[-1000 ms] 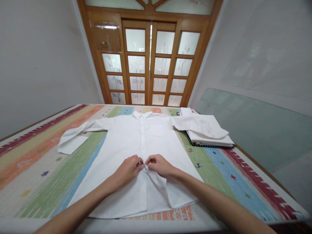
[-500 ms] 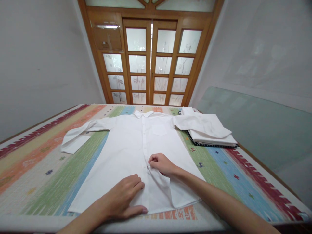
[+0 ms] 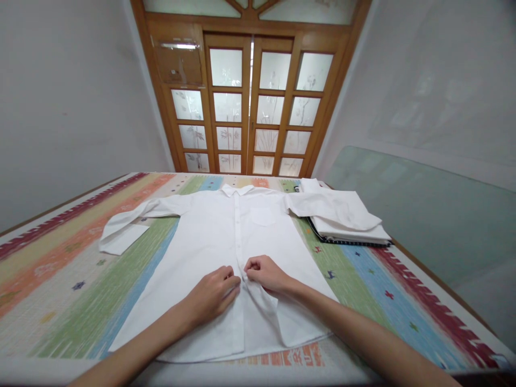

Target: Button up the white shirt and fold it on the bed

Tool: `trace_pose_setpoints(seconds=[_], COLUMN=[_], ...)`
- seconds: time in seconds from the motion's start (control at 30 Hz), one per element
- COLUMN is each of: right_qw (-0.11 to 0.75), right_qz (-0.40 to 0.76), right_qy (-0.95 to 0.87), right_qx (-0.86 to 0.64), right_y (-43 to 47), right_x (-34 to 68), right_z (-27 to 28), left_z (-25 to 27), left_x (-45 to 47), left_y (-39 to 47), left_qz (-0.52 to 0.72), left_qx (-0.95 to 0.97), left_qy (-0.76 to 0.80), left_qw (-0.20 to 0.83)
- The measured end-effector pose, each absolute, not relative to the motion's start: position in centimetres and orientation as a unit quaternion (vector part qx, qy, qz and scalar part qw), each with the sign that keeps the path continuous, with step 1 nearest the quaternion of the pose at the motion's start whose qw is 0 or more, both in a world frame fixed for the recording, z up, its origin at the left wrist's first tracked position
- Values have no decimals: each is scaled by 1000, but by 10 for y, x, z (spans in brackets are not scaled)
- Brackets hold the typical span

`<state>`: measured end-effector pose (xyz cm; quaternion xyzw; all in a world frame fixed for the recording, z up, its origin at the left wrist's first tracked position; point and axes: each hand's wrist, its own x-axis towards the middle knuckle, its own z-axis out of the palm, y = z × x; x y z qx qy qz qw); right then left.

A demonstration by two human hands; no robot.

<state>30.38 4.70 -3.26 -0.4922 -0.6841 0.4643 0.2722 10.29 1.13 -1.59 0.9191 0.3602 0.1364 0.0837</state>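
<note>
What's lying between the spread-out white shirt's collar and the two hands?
In the head view, only the shirt's own buttoned placket runs from the collar to the left hand and right hand.

Vantage: worn on the person's head, above the near table edge (image 3: 258, 376).
Facing: forward and down, toward the wooden glazed doors (image 3: 250, 102).
Closeness: hands close below; doors far.
</note>
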Motion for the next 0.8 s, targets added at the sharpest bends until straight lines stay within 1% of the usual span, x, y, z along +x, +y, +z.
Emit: trace_pose_setpoints(seconds=[0.1, 0.23, 0.43, 0.7, 0.8], right_qw=[287, 322, 335, 336, 335], right_qz=[462, 485, 516, 507, 501], right_qy=[-684, -653, -641, -648, -654], right_qx=[-486, -485, -460, -458, -457], right_y=[48, 48, 47, 48, 47], right_x=[304, 305, 306, 304, 306], right_z=[-34, -33, -19, -15, -15], left_z=[-20, -21, -18, -14, -8], left_x=[108, 112, 110, 115, 114], left_y=[18, 18, 20, 6, -9], left_qz=[165, 192, 177, 148, 131], left_qx=[921, 925, 927, 944, 947], left_qy=[349, 324, 319, 289, 287], left_qw=[57, 55, 90, 52, 58])
